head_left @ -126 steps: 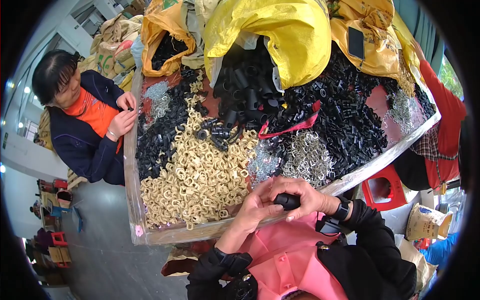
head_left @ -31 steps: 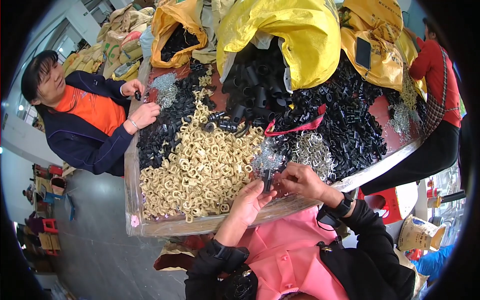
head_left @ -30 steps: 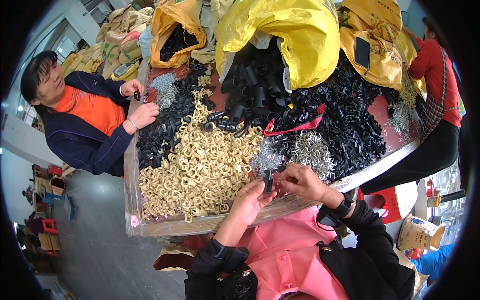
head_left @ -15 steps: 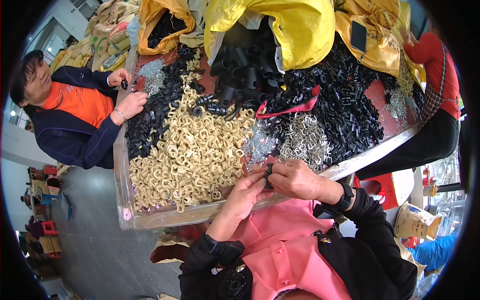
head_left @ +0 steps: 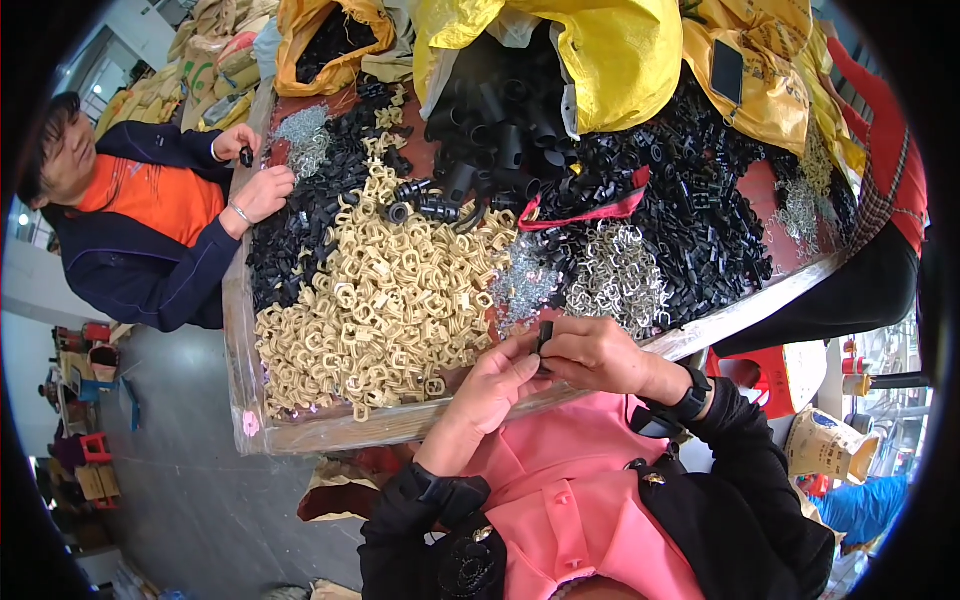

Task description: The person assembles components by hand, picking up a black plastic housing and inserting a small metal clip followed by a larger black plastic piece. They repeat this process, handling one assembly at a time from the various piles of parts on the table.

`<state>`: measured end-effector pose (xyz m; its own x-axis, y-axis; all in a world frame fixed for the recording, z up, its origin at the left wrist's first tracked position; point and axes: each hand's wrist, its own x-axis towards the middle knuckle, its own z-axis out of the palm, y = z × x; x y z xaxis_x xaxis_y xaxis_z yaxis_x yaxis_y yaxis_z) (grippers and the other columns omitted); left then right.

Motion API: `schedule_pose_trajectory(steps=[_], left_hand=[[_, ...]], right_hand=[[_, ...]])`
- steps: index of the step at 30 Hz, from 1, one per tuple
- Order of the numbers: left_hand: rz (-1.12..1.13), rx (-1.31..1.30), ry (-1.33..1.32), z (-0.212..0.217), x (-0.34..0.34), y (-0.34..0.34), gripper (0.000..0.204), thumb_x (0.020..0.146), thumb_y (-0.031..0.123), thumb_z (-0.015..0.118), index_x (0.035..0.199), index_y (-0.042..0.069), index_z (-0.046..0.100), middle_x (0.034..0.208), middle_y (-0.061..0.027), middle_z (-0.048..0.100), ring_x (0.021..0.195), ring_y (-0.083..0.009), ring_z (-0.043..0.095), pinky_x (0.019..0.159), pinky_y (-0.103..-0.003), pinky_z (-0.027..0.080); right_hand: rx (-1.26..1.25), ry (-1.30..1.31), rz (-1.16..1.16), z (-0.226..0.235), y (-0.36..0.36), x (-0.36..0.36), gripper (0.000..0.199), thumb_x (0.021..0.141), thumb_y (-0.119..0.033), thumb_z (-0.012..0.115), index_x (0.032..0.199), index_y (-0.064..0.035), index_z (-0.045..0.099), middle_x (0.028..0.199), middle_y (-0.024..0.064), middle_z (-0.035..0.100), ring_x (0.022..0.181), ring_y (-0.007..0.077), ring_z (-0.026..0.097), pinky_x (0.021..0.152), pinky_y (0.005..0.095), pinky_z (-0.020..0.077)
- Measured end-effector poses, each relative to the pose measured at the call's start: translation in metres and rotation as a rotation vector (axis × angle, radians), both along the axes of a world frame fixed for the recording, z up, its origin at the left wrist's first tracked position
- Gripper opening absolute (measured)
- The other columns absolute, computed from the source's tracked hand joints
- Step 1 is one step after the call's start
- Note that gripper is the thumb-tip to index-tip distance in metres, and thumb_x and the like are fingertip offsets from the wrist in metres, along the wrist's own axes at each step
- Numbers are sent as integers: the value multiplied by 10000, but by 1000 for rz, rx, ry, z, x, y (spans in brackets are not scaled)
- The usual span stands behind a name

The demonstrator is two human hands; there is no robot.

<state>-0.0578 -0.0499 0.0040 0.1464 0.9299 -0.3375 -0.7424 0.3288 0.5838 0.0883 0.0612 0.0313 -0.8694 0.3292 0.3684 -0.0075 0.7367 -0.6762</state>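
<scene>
A small black plastic part (head_left: 545,334) is held roughly upright between the fingertips of both hands, above the near edge of the table (head_left: 350,433). Its lower end is gripped narrowly by the left hand (head_left: 494,386); the right hand (head_left: 600,357) is curled closed against its side. Whether a second, smaller piece is pinched there cannot be told, the contact being covered by the fingers. The step in hand is judged to be close fitting or adjusting of this part. For the next move, a firm left-hand hold and fine right-hand pressure appear to be called for.

Just beyond the hands, a heap of small silvery hardware (head_left: 525,283) is noted, flanked by tan plastic loops (head_left: 385,310) on the left and bent metal clips (head_left: 617,278) on the right. Farther out, black tubular pieces (head_left: 510,147) are spilled from a yellow sack (head_left: 627,75). At the left side, another black piece (head_left: 247,157) is held by a co-worker (head_left: 150,220).
</scene>
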Motion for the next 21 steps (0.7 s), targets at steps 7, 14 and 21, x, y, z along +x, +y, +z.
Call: schedule_pose_trajectory(steps=[7,14,21], left_hand=[[-56,10,-64,0,1,2,250,865,111,475,1077,-21,475,1042,-144,554,902,-219,577,773,-287,484],[-50,-46,-51,-2,9,7,259,862,113,479,1078,-31,471,1035,-169,556,906,-236,576,766,-283,491],[2,-37,-65,-1,9,8,270,862,113,476,1091,-30,463,1039,-186,549,891,-251,582,752,-283,500]], right_hand=[[302,-162,-288,7,30,52,123,657,-113,626,721,-58,536,707,69,493,634,244,521,556,339,415],[533,-417,-473,-31,48,81,141,649,-120,628,746,-66,541,737,66,492,702,243,505,629,342,394],[237,-112,-570,-20,63,87,79,683,-92,601,718,-48,545,659,58,484,623,253,515,568,339,404]])
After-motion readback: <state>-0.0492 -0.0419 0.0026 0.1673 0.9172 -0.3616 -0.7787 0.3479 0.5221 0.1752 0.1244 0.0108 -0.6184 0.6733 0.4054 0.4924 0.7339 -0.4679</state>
